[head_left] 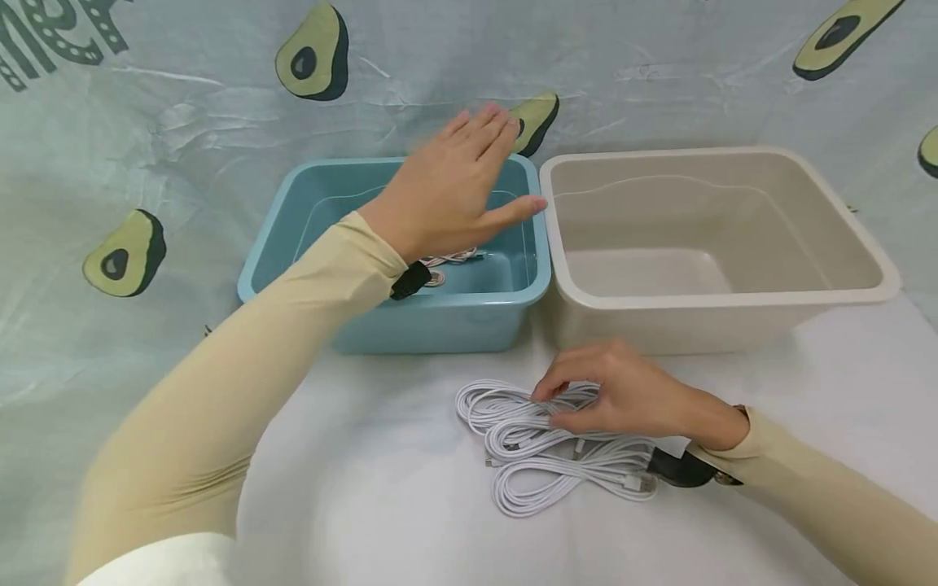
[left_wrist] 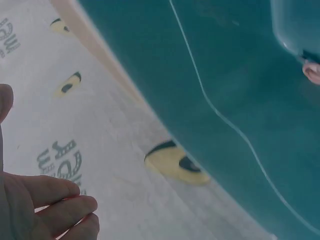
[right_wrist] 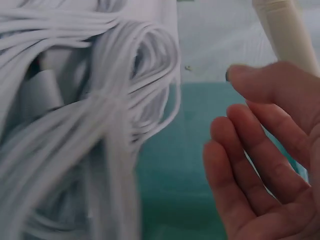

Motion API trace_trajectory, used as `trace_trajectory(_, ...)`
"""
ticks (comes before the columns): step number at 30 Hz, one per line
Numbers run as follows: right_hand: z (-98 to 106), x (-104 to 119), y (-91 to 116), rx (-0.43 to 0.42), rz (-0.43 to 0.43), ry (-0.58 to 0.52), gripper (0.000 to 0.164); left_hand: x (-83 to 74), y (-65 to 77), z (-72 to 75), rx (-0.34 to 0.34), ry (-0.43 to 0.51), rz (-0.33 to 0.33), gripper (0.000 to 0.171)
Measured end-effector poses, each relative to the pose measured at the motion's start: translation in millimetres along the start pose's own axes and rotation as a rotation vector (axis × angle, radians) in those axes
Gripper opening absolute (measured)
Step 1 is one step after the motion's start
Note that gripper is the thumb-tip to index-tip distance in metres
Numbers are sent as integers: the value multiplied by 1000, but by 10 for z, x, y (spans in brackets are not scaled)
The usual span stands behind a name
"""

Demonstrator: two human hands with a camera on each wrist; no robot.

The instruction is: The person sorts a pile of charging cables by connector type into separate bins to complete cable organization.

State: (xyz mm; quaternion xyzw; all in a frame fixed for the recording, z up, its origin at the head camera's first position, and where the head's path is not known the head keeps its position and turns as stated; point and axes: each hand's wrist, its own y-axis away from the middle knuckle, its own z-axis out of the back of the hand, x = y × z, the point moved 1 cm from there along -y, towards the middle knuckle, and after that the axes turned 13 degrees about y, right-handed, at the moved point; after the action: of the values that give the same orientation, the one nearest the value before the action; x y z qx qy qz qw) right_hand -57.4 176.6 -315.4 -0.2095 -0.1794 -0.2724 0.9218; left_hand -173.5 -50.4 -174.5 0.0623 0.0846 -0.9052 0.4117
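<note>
Several bundles of coiled white charging cables (head_left: 523, 435) lie heaped on the white cloth. My right hand (head_left: 623, 395) hovers just over the heap with loosely bent fingers; in the right wrist view a gap separates its fingers (right_wrist: 260, 150) from the coils (right_wrist: 100, 100). Farther back, my left hand (head_left: 450, 191) is above the blue bin (head_left: 476, 303), its fingers stretched toward the far rim and thumb out to the right. It holds nothing. Beneath it, a light-coloured cable (head_left: 454, 258) shows inside the bin, mostly hidden by the wrist.
A beige bin (head_left: 721, 301) stands at the right, close against the blue one. Behind both rises a pale sheet printed with avocados (head_left: 313, 57). My left sleeve (head_left: 242, 382) crosses the front left of the blue bin.
</note>
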Motion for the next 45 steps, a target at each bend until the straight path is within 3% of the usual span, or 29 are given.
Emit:
trace_trajectory(5, -102, -119, 65, 39, -5, -17, 26, -118, -197, -93, 75, 48, 4, 94)
trace_trajectory(11, -215, -209, 94, 67, 1, 6, 26, -245, -448, -127, 111, 43, -22, 94)
trace_trajectory(17, -283, -236, 110, 67, 31, 6, 28, -215, -629, -277, 189, 66, -36, 96)
trace_trajectory(22, -318, -202, 150, 78, 67, 41, 30, -117, -668, -441, 236, 55, -22, 98)
trace_trajectory(27, -347, -117, 191, 109, 17, 54, 34, -40, -667, -540, 274, 93, -6, 99)
trace_trajectory(34, -334, -88, 243, 97, 92, 154, 41, -23, -680, -593, 325, 153, -21, 100)
trace_trajectory(45, -325, -188, 249, 139, 89, 130, 43, 14, -687, -611, 358, 150, -24, 93)
